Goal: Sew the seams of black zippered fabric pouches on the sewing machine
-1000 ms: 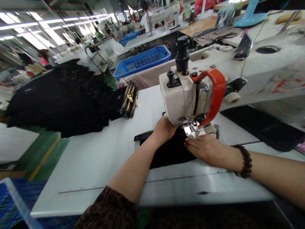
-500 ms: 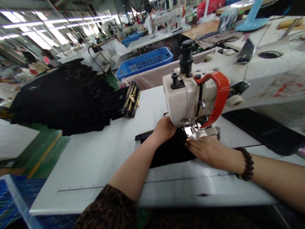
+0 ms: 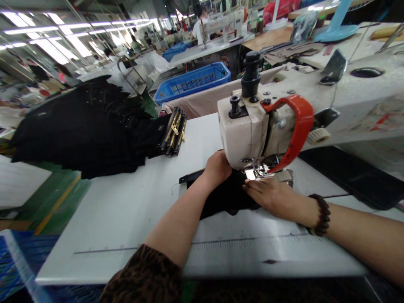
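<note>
A black fabric piece (image 3: 224, 195) lies on the white table under the head of a sewing machine (image 3: 243, 130). My left hand (image 3: 218, 168) rests on its far part, left of the needle area, and the machine head partly hides its fingers. My right hand (image 3: 268, 193) lies on the fabric's right side beside the shiny presser foot (image 3: 254, 174), with fingers stretched out and pointing left. A dark strip with a zipper (image 3: 191, 175) sticks out on the left, partly behind my left forearm.
A pile of black fabric pieces (image 3: 85, 126) with gold zippers (image 3: 174, 130) covers the table's far left. Behind stands a blue basket (image 3: 192, 84). A dark flat object (image 3: 353, 174) lies at right. A person (image 3: 198, 29) sits farther back.
The fabric's near edge has drawn slightly away from the table's front and now shows a small wrinkle. My right hand has shifted slightly left in the view.
</note>
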Motion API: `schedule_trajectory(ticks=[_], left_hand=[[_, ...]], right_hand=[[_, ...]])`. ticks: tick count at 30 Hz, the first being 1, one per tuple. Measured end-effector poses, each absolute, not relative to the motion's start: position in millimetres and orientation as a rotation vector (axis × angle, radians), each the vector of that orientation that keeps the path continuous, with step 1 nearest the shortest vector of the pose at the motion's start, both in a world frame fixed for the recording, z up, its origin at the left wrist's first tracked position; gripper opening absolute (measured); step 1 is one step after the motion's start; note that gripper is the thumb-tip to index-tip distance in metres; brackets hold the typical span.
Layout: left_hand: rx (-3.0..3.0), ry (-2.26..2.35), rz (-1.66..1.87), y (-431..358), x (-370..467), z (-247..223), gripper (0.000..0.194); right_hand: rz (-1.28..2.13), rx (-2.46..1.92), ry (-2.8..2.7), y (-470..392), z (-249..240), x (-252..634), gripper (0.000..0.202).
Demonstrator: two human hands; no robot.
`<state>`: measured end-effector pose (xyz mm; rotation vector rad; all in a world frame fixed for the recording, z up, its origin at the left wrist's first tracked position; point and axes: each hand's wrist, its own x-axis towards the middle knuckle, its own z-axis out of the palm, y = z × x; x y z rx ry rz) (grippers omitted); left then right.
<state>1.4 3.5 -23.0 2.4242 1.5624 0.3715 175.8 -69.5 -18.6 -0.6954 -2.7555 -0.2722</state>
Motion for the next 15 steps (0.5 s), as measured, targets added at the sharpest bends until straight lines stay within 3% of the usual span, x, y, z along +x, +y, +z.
schedule_trajectory(ticks=[6, 15], left_hand=[[2.383, 1.633, 0.368, 7, 0, -23, 0.021], [2.385, 1.53, 0.405, 24, -6, -30, 0.015]], right_hand=[[-0.32, -0.84, -2.813, -68, -14, 173, 0.028], [-0.078, -0.968, -2.993, -66, -4, 169, 0.029]])
